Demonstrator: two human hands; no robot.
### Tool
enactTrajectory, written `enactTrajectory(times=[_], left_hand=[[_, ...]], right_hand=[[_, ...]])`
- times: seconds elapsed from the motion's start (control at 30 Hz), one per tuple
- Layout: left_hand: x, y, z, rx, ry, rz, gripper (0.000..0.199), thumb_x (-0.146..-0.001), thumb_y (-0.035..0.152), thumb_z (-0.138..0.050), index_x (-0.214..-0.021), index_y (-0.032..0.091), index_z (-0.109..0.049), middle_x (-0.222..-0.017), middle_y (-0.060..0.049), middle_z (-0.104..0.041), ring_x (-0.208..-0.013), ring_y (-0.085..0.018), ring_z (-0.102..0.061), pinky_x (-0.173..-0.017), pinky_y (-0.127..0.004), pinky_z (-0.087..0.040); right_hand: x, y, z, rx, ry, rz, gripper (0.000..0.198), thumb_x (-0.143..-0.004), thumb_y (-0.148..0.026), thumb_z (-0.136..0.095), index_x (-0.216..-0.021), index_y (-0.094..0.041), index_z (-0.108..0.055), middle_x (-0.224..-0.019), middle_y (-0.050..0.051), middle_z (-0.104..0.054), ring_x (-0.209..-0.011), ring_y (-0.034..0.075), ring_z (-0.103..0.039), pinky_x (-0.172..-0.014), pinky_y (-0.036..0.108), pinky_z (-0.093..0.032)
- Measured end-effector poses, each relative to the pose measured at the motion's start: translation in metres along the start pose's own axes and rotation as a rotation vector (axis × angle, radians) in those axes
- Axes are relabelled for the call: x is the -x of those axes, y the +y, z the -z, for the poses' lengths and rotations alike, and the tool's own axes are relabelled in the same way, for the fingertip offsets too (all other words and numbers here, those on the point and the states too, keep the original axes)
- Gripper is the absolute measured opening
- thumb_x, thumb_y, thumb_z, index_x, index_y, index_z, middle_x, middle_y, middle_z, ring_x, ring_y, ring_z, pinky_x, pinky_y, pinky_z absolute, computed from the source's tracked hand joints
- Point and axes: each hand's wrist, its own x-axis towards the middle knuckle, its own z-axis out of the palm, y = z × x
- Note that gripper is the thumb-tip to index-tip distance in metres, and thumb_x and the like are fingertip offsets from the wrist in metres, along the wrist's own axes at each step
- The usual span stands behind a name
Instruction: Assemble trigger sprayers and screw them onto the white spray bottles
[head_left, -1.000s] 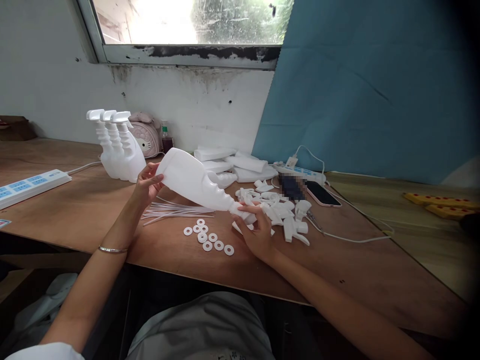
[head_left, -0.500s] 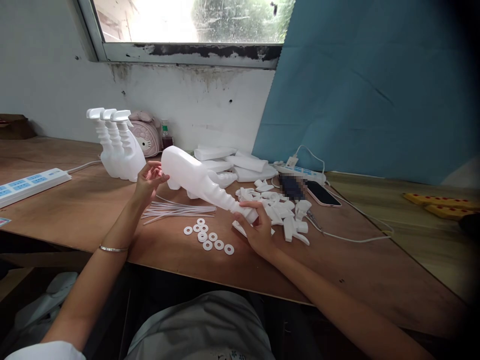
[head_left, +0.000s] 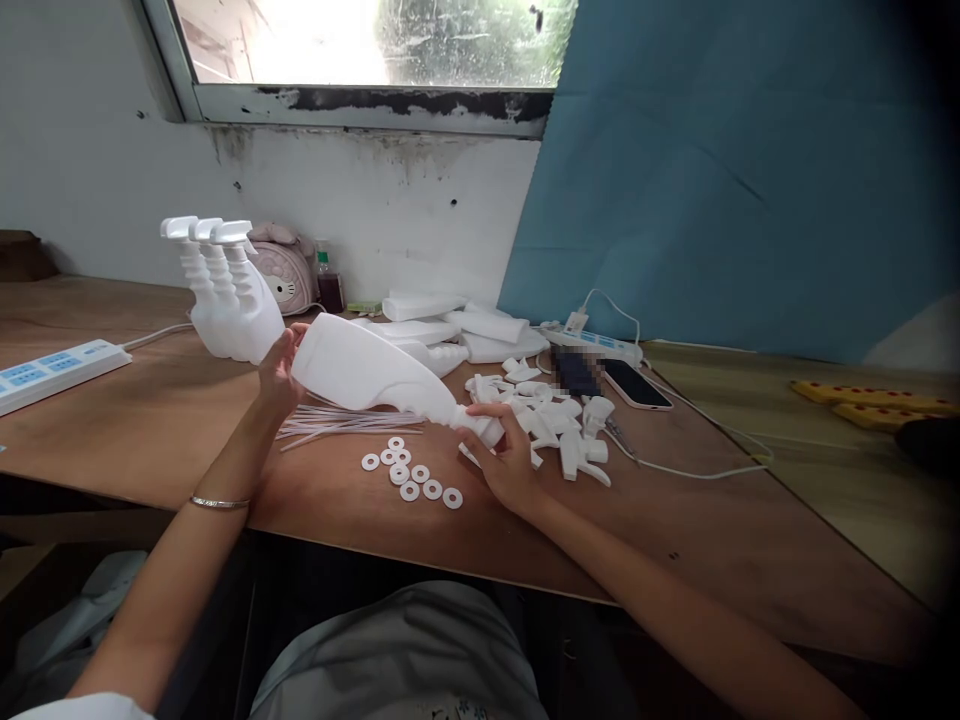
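Between my hands a white plastic spray bottle [head_left: 364, 368] lies tilted in the air, its broad base to the left and its neck to the right. My left hand [head_left: 281, 372] grips the base end, fingers partly hidden behind it. Around the neck end close the thumb and fingers of my right hand [head_left: 510, 455]. Below the bottle, several flat white washers [head_left: 409, 490] are scattered on the table. A bundle of thin white tubes [head_left: 341, 425] lies just behind them. White trigger spray heads [head_left: 574, 450] are heaped beyond my right hand.
Three bottles with spray heads [head_left: 240, 310] stand at the back left, near a pink bag [head_left: 283, 275] and a small dark bottle [head_left: 330, 290]. More white bottles [head_left: 491, 327] lie piled at the back. A power strip [head_left: 64, 372], a phone [head_left: 636, 384] and cables share the wooden table [head_left: 600, 540].
The bottle has been turned about its length, so its broad flat side now faces me. My left hand has shifted its hold at the base. The view has moved slightly.
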Motion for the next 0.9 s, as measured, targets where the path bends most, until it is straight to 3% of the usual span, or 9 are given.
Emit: enactTrajectory(times=[0.2, 0.33, 0.43, 0.6, 0.73, 0.9], left_hand=[[0.0, -0.004, 0.001, -0.104, -0.106, -0.02, 0.032, -0.063, 0.03, -0.071, -0.089, 0.021, -0.055, -0.107, -0.006, -0.062, -0.089, -0.019, -0.059, -0.064, -0.023, -0.047], [-0.002, -0.006, 0.005, -0.13, -0.142, -0.044, 0.05, -0.062, 0.033, -0.073, -0.106, 0.02, -0.054, -0.111, -0.01, -0.06, -0.094, -0.021, -0.059, -0.073, -0.026, -0.048], [-0.004, -0.009, 0.007, -0.141, -0.112, -0.063, 0.049, -0.061, 0.032, -0.074, -0.106, 0.019, -0.057, -0.106, -0.009, -0.063, -0.09, -0.019, -0.06, -0.075, -0.027, -0.047], [-0.007, -0.014, 0.011, -0.19, -0.022, -0.122, 0.033, -0.057, 0.031, -0.076, -0.085, 0.017, -0.067, -0.085, -0.004, -0.066, -0.079, -0.014, -0.059, -0.073, -0.024, -0.047], [-0.008, -0.011, 0.01, -0.174, 0.028, -0.168, 0.028, -0.049, 0.024, -0.08, -0.074, 0.02, -0.069, -0.087, 0.0, -0.062, -0.069, -0.007, -0.053, -0.061, -0.017, -0.046], [-0.005, -0.007, 0.009, -0.133, 0.09, -0.02, 0.033, -0.046, 0.027, -0.08, -0.076, 0.022, -0.067, -0.076, 0.002, -0.058, -0.059, -0.006, -0.053, -0.046, -0.014, -0.045]], right_hand=[[0.0, 0.001, 0.0, -0.014, 0.002, -0.014, 0.015, -0.079, -0.029, -0.058, -0.092, -0.023, -0.053, -0.086, 0.001, -0.057, -0.077, 0.016, -0.053, -0.066, 0.028, -0.043], [-0.002, 0.001, 0.002, -0.03, 0.033, -0.059, 0.016, -0.078, -0.03, -0.059, -0.091, -0.023, -0.054, -0.086, 0.001, -0.057, -0.079, 0.016, -0.053, -0.068, 0.028, -0.043], [-0.003, -0.001, 0.003, -0.04, 0.033, -0.079, 0.016, -0.078, -0.031, -0.059, -0.091, -0.023, -0.054, -0.086, 0.0, -0.057, -0.08, 0.016, -0.053, -0.069, 0.028, -0.042], [-0.002, -0.002, 0.004, -0.04, 0.033, -0.105, 0.016, -0.077, -0.032, -0.059, -0.09, -0.024, -0.054, -0.085, 0.0, -0.057, -0.079, 0.017, -0.052, -0.068, 0.029, -0.042], [-0.001, -0.001, 0.003, -0.047, 0.029, -0.125, 0.016, -0.077, -0.033, -0.06, -0.089, -0.024, -0.054, -0.084, 0.0, -0.057, -0.078, 0.016, -0.052, -0.066, 0.028, -0.042], [-0.001, 0.002, 0.001, -0.062, 0.022, -0.107, 0.016, -0.077, -0.031, -0.06, -0.091, -0.024, -0.055, -0.086, 0.0, -0.058, -0.078, 0.016, -0.054, -0.067, 0.029, -0.044]])
